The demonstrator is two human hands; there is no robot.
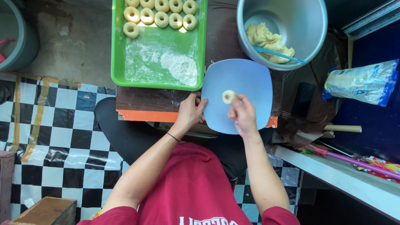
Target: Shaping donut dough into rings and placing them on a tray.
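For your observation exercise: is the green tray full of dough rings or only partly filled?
Partly filled: dough rings occupy the green tray's far end; the near half holds only flour.
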